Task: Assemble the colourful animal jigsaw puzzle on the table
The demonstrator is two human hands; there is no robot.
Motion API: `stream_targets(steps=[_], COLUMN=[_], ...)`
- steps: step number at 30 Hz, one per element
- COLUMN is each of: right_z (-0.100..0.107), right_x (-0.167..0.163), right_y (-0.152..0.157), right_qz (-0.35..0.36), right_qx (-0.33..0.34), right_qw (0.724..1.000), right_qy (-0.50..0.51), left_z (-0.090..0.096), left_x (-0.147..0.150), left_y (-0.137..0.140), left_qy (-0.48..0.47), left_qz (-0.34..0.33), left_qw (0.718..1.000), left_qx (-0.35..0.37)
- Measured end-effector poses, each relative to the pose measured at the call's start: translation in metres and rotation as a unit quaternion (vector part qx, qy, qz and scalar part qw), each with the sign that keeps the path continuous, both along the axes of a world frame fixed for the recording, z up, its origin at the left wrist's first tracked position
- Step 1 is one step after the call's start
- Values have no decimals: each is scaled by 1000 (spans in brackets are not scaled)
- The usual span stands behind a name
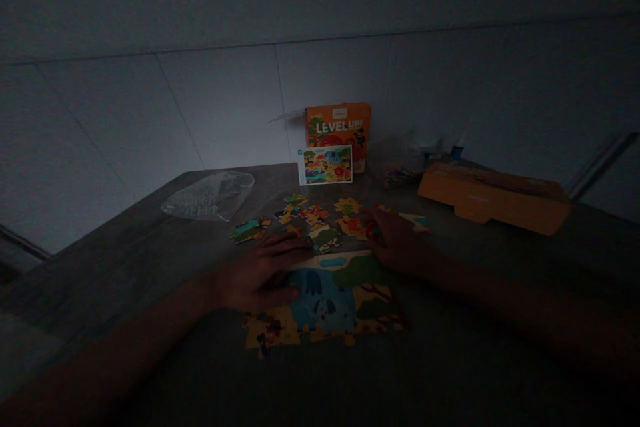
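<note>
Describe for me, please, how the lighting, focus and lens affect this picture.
Head view: very dim overall, with the wall palest behind the table and grainy higher up; head view: the near tabletop sinks almost to black; head view: the left hand and right hand are dark and soft-edged; head view: "LEVEL UP!" on the orange box is readable, smaller print is not.

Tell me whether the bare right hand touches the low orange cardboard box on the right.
Apart: the head view shows a strip of dark grey tabletop between the bare right hand and the low orange cardboard box.
</note>
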State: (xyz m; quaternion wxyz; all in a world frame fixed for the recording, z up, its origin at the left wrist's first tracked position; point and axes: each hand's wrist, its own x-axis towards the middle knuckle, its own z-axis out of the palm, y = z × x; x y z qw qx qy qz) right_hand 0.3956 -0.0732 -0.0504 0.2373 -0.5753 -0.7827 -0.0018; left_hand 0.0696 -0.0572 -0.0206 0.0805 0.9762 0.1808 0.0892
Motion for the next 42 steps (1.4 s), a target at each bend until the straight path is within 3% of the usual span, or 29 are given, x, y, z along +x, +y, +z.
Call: stream_targets(steps=[6,13,18,24,27,33,36,42], right_z=[1,-1,1,10,11,9,9,6], right_x=[-2,0,1,-3,-6,-11,-12,-10], right_y=[0,0,4,-9,-17,-23,-19,-12], right_qz=[-54,-124,-73,79,129,221,216,213], right_qx=[41,22,18,137,153,26,-46,-76], right_qw=[997,991,997,974,962,958,962,964], right_qy=[-27,-35,7,163,187,180,162,142], left_z=[-2,-2,0,3,4,6,7,6], left_x=[-1,-2,-1,1,7,22,24,26], left_y=[2,1,0,-5,-16,-36,-36,-32], left_qy=[12,6,6,27,28,30,36,44], left_qz=[-3,0,2,1,-13,-53,-44,-42], left_qw=[1000,1000,1000,999,998,998,998,998], left_qx=[5,6,6,30,49,12,-11,-28])
